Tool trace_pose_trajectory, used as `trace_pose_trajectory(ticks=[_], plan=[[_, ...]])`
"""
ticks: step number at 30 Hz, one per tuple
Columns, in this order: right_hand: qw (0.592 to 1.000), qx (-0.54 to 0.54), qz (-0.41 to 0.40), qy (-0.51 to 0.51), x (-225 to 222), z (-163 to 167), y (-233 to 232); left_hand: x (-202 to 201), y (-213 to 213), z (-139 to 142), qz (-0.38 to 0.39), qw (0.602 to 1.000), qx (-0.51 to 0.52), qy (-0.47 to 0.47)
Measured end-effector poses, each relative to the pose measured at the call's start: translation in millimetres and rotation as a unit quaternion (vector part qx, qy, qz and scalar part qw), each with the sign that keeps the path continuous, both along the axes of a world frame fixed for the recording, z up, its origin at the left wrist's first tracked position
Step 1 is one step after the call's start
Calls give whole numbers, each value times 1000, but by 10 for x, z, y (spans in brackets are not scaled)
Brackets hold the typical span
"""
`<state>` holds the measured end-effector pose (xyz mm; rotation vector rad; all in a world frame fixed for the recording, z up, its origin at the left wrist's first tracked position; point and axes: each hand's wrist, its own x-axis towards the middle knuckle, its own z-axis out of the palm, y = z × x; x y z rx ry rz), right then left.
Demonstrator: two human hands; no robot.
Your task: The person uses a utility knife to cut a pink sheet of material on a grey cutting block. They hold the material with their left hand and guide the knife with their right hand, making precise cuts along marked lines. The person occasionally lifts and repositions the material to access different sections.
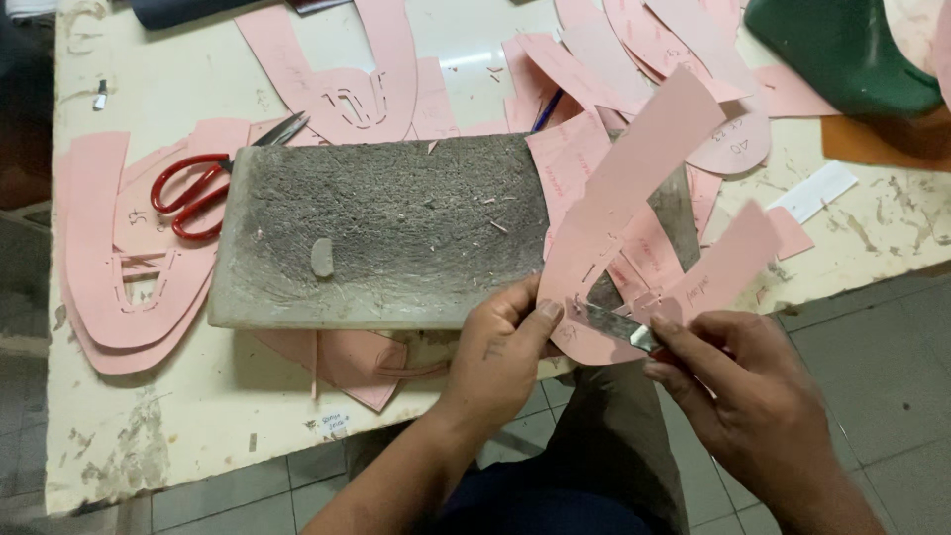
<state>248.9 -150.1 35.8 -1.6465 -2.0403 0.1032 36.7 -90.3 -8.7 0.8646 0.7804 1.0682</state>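
- Head view: the left hand (495, 357) pinches the lower edge of a pink U-shaped card pattern piece (634, 198).
- The right hand (743, 396) grips a thin metal blade (612, 322), its tip touching the card beside the left thumb.
- Left of the grip lies a scored grey cutting slab (386, 233); beyond that, red-handled scissors (198, 188).

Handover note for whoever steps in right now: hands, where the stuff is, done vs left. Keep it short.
Left hand: pinches the lower edge of a pink U-shaped paper pattern piece, held up off the bench.
Right hand: grips a small knife, blade at the piece's lower curve.
Grey scored cutting board lies just left of the hands, a small grey scrap on it. Red-handled scissors at the board's left end. More pink pattern pieces are spread over the cream table.
Done: slots already show in the held piece's lower edge.
Left: the knife is at the edge now; how much cutting remains cannot be told.
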Motion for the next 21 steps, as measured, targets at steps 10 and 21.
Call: trace_pose_trajectory(ticks=[10, 21], plan=[[999, -16, 40, -9, -38, -44, 141, 48, 107, -13, 27, 998, -39, 34], [997, -43, 58, -8, -97, 85, 234, 39, 77, -26, 33, 997, -28, 59]])
